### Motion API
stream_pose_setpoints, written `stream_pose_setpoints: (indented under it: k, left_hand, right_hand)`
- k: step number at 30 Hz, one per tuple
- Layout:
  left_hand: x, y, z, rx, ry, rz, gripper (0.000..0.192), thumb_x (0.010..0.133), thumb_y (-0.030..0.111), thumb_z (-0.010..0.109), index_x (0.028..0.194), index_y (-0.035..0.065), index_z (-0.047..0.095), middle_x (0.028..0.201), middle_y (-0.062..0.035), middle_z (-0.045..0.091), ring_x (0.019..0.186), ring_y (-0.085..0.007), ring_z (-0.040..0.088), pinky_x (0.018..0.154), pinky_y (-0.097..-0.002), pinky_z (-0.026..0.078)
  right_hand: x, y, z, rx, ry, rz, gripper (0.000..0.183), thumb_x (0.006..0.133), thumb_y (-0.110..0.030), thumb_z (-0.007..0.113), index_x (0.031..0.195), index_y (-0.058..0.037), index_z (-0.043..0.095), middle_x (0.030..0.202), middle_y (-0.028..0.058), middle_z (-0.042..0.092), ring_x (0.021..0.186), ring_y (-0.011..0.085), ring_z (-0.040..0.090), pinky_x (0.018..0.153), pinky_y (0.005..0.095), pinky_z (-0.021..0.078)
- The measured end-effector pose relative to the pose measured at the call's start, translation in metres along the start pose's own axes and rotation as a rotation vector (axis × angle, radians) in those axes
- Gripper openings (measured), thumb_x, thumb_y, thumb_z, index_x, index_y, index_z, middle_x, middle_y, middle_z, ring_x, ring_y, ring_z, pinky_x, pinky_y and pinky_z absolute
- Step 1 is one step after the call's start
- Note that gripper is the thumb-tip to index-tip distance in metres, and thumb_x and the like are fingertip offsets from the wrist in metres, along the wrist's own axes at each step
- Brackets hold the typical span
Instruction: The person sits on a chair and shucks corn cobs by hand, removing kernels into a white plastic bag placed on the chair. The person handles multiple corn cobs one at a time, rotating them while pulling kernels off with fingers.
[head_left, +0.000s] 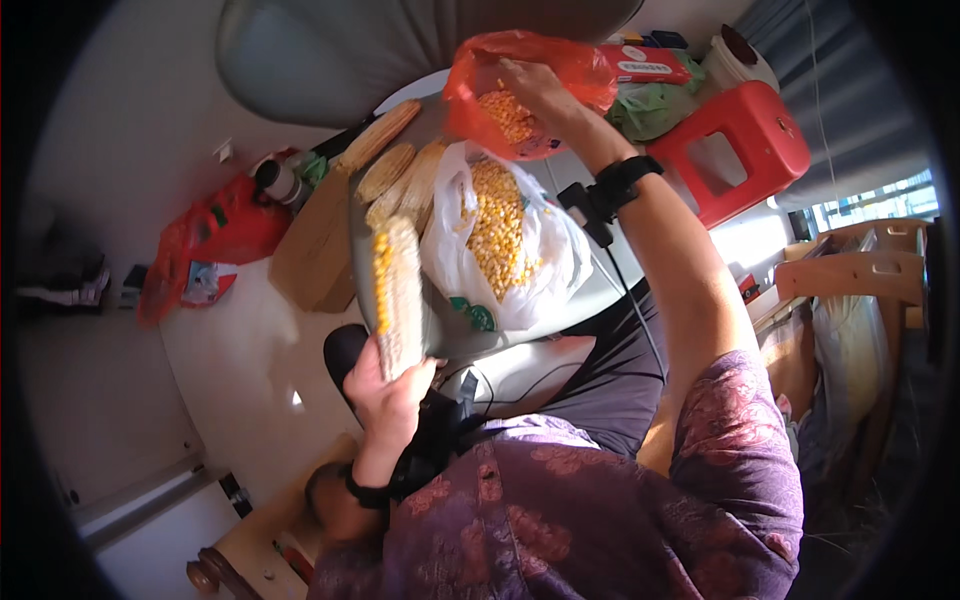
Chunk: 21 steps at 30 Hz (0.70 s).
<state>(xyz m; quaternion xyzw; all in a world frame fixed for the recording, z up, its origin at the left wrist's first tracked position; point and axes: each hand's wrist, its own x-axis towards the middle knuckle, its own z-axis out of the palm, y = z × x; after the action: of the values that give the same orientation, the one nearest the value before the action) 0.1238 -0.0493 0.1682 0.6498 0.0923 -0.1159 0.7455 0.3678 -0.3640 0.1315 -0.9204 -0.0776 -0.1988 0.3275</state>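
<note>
My left hand (390, 386) grips the lower end of a mostly shelled corn cob (405, 292). Some yellow kernels remain in rows along its left side. My right hand (534, 84) reaches over a red plastic bag (577, 71), inside its opening, above loose orange-yellow corn kernels (506, 116). Its fingers are too unclear to tell whether they hold anything. Nearer to me, a white plastic bag (555, 292) lies spread around a heap of yellow kernels (495, 225). Several bare corn cobs (386, 172) lie left of the white bag, on a grey round seat or table (364, 277).
A red plastic stool (772, 142) stands at the right, near a green plastic bag (652, 109) and a red box (649, 66). At the left are a cardboard box (315, 247) and red bags (232, 225). A grey cushioned chair (315, 60) is at the back.
</note>
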Motion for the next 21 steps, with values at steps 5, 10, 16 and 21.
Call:
stream_pose_setpoints:
  k: [5, 10, 16, 21]
  left_hand:
    - [0.010, 0.005, 0.018, 0.006, -0.059, -0.041, 0.040, 0.070, -0.005, 0.061, 0.109, -0.0031, 0.054, 0.079, -0.0007, 0.056, 0.061, -0.0046, 0.050, 0.053, -0.0194, 0.043]
    - [0.018, -0.019, 0.035, 0.129, -0.067, 0.200, 0.037, 0.070, -0.005, 0.060, 0.107, -0.0040, 0.053, 0.079, -0.0001, 0.054, 0.060, -0.0049, 0.047, 0.053, -0.0183, 0.040]
    - [0.027, -0.047, 0.050, 0.589, -0.096, 0.627, 0.033, 0.071, -0.004, 0.057, 0.104, -0.0050, 0.051, 0.079, -0.0089, 0.057, 0.067, -0.0183, 0.056, 0.061, -0.0279, 0.047]
    - [0.016, -0.056, 0.071, 0.835, -0.027, 0.766, 0.037, 0.071, 0.002, 0.066, 0.101, -0.0056, 0.048, 0.085, -0.0223, 0.060, 0.080, -0.0361, 0.062, 0.067, -0.0365, 0.051]
  right_hand:
    - [-0.030, -0.041, -0.012, 0.300, 0.061, 0.331, 0.037, 0.083, -0.030, 0.051, 0.082, 0.0065, 0.060, 0.087, 0.0221, 0.062, 0.076, 0.0406, 0.059, 0.075, 0.0366, 0.0490]
    - [-0.116, -0.097, -0.021, 0.910, 0.128, 0.502, 0.030, 0.085, -0.023, 0.051, 0.082, 0.0050, 0.059, 0.069, 0.0112, 0.059, 0.063, 0.0171, 0.059, 0.053, 0.0284, 0.0486]
    - [-0.212, -0.143, -0.005, 0.820, -0.114, 0.609, 0.046, 0.084, -0.032, 0.057, 0.106, 0.0081, 0.052, 0.074, 0.0093, 0.058, 0.059, 0.0138, 0.053, 0.052, 0.0274, 0.0453]
    - [-0.228, -0.153, 0.002, 0.535, -0.028, 0.413, 0.059, 0.080, -0.043, 0.060, 0.109, 0.0074, 0.047, 0.067, 0.0185, 0.058, 0.061, 0.0261, 0.059, 0.056, 0.0346, 0.0453]
